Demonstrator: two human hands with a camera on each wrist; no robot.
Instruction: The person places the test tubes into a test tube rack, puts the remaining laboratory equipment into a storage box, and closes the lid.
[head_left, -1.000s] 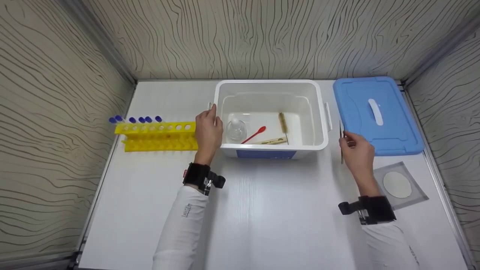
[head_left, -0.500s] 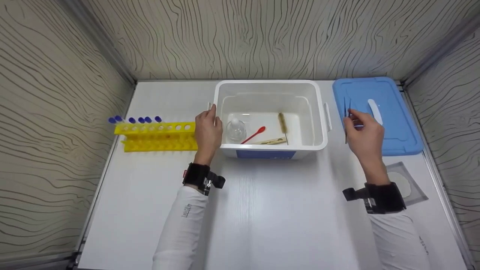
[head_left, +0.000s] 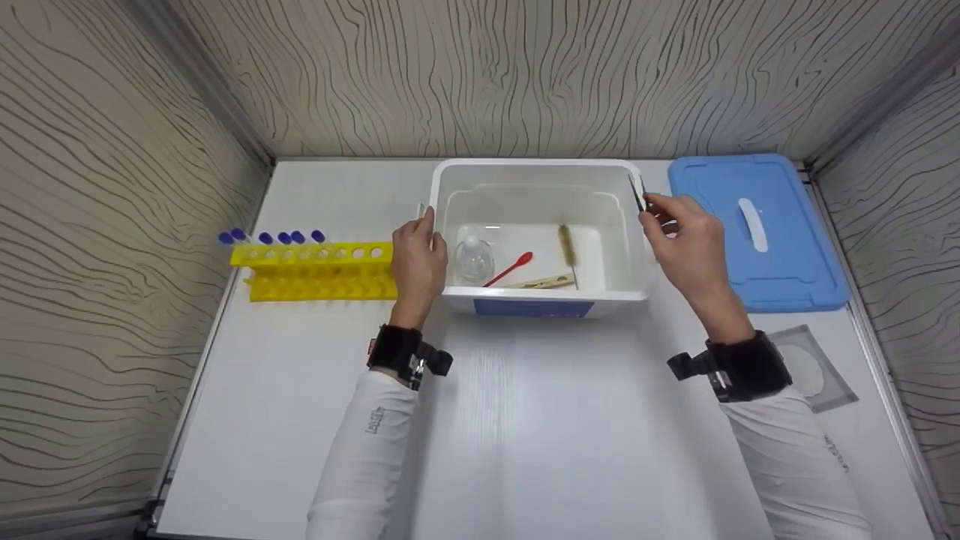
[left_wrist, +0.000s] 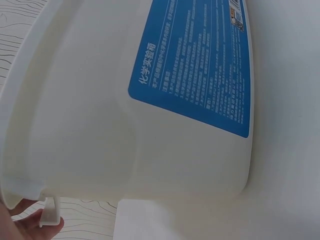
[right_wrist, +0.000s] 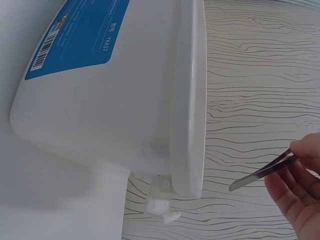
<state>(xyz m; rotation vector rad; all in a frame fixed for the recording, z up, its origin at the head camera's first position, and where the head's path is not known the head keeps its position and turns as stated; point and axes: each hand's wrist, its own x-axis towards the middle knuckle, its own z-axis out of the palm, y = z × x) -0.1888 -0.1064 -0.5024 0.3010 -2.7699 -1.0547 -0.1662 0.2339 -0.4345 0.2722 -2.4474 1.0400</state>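
At the left end of the white plastic bin [head_left: 540, 295], my left hand [head_left: 418, 262] grips the rim beside the side handle [left_wrist: 50, 212]; some fingers are hidden. My right hand [head_left: 686, 240] pinches a pair of metal tweezers [right_wrist: 261, 173] between thumb and fingers, level with the bin's right rim. The tips of the tweezers point away from me and stand apart in the head view. On the bin's floor lie a clear glass vessel [head_left: 474, 262], a red spoon [head_left: 510, 268], a wooden clamp [head_left: 551, 283] and a bristle brush [head_left: 565, 244].
A yellow test tube rack [head_left: 315, 274] with several blue-capped tubes stands left of the bin. The blue lid [head_left: 787, 255] lies to the right, with a grey mesh square [head_left: 817, 375] in front of it, partly behind the right arm. Patterned panels [head_left: 480, 75] wall the table.
My right hand first moved forward over the edge of the lid, then left to the bin's right rim, carrying the tweezers. The left hand and the bin have stayed put.
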